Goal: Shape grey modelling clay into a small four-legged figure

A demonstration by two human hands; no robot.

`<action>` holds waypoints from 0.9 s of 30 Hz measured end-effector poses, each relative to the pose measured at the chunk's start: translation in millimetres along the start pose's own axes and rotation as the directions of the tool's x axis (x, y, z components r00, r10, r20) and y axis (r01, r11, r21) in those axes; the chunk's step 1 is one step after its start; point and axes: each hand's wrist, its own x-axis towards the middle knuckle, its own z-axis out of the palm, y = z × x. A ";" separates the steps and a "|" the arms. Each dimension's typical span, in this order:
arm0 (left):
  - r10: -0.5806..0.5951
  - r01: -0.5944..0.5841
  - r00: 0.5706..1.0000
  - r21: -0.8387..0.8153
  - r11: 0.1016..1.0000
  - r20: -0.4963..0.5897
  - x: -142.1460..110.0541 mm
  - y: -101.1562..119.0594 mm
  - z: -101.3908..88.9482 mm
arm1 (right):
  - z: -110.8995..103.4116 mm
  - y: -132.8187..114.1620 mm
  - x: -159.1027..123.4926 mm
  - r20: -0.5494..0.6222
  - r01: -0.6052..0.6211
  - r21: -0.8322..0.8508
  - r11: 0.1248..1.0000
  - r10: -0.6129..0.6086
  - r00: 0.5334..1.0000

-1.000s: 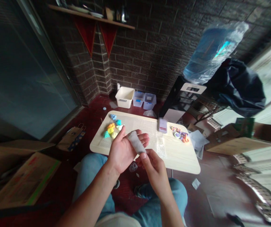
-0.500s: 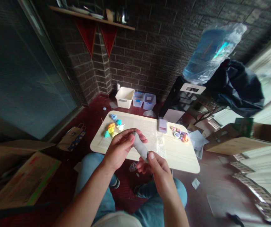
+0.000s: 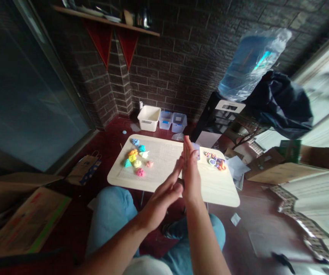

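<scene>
My left hand (image 3: 162,200) and my right hand (image 3: 192,177) are pressed palm to palm above the small table (image 3: 164,183), fingers stretched out and pointing away from me. Between the palms sits the grey modelling clay (image 3: 181,182); just a dark bit of it shows near the thumbs, and the rest is hidden. To the left on the table lie several soft lumps of clay: blue (image 3: 135,141), orange (image 3: 132,152), green (image 3: 127,163) and pink (image 3: 140,172) among them. Small coloured clay pieces (image 3: 221,165) are grouped on the table's right side.
Behind the table, a cream bin (image 3: 148,119) and two clear plastic boxes (image 3: 178,123) stand by the brick wall. A water dispenser (image 3: 207,118) with a wrapped bottle (image 3: 246,67) is at back right. Cardboard boxes (image 3: 290,164) flank the table. My knees (image 3: 114,206) are under its near edge.
My hands held the grey clay roll at its two ends; now they have come together flat around it and moved slightly right. The pink lumps, previously hidden behind my left hand, show now.
</scene>
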 end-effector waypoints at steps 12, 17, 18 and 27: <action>0.028 -0.036 0.996 -0.087 0.996 -0.086 35.6 5.7 3.7 | 22.0 14.5 -20.2 -0.009 -0.037 -0.093 0.995 0.036 0.999; 0.040 -0.044 0.998 -0.076 0.996 -0.056 36.1 -0.1 5.8 | 18.3 9.8 -13.3 -0.001 -0.042 -0.105 0.994 0.042 0.999; 0.045 -0.049 0.996 -0.066 0.997 -0.073 38.4 2.6 4.3 | 20.0 11.4 -21.2 0.037 -0.037 -0.106 0.994 0.041 0.998; 0.109 -0.107 0.994 0.200 0.974 0.000 25.3 0.7 16.6 | 13.5 7.0 -12.1 -0.082 -0.119 0.012 0.993 0.119 0.989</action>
